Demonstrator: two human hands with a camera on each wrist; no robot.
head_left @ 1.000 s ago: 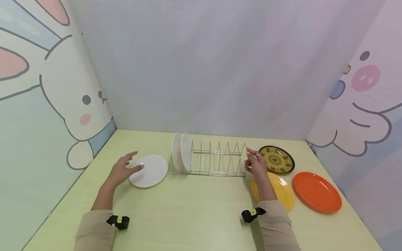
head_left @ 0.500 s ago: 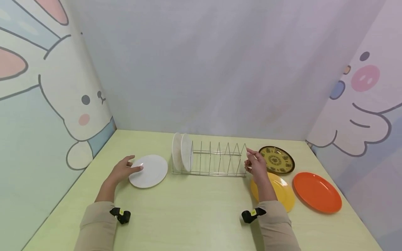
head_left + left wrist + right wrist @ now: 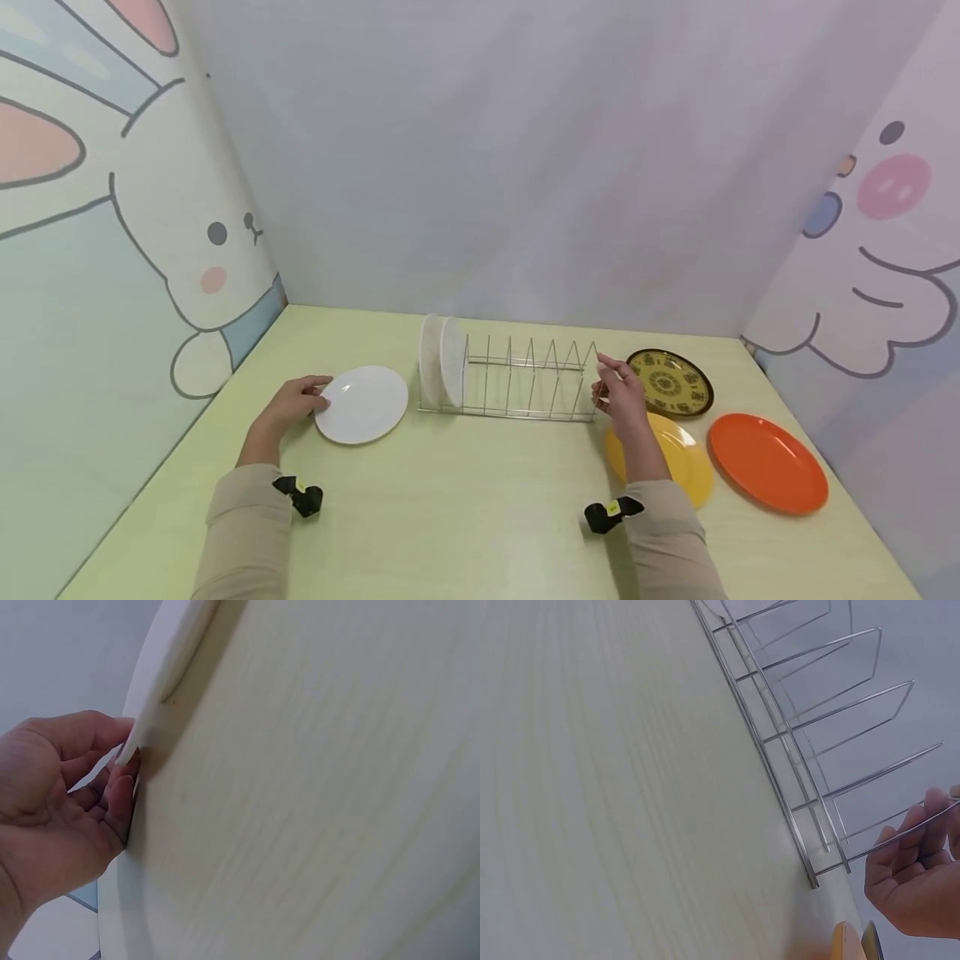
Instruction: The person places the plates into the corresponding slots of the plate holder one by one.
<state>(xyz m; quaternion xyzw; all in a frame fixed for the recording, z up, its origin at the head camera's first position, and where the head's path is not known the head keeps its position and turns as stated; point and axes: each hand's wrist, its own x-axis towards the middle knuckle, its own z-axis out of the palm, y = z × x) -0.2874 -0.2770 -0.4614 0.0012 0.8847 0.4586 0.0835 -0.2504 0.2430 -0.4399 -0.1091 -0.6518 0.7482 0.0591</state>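
A white plate lies on the table left of a wire dish rack. My left hand pinches its left rim, thumb on top and fingers under the edge; in the left wrist view the plate is seen edge-on, its rim between thumb and fingers. Two white plates stand upright in the rack's left slots. At the rack's right end my right hand holds the end wire; the right wrist view shows the fingers curled around that wire.
Right of the rack lie a dark-rimmed patterned plate, a yellow plate partly behind the right forearm, and an orange plate. A grey wall stands behind the table, with cartoon-printed walls at both sides.
My left hand has lowered from above the white plate and now takes hold of its left rim. The right hand stays on the rack. The head view has shifted slightly.
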